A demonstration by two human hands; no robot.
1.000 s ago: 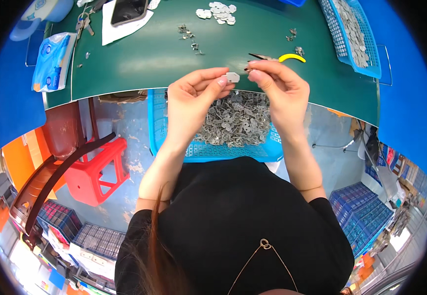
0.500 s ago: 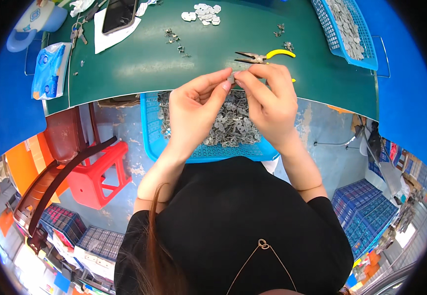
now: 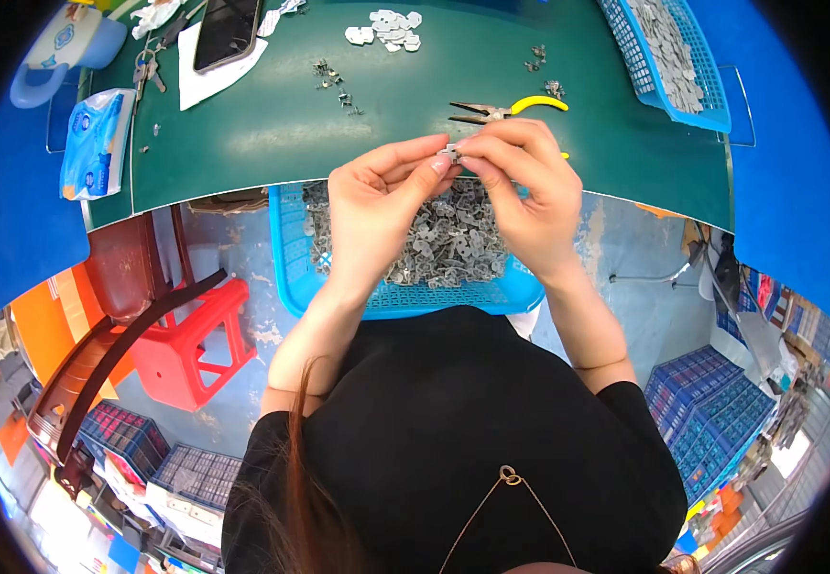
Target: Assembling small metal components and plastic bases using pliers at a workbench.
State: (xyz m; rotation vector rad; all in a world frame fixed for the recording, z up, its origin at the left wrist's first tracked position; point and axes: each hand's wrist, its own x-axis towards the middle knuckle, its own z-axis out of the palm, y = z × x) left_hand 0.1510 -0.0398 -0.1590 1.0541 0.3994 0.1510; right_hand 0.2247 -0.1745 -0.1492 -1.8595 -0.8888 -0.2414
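Both hands on small plate

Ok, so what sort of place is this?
Probably a workshop for small parts: yellow-handled pliers lie on the green table, and a blue basket at its near edge is heaped with small metal-looking pieces.

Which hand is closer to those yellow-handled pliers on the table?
The right hand: it is just on the near side of the pliers, partly covering one handle. The left hand is farther off, to their near left.
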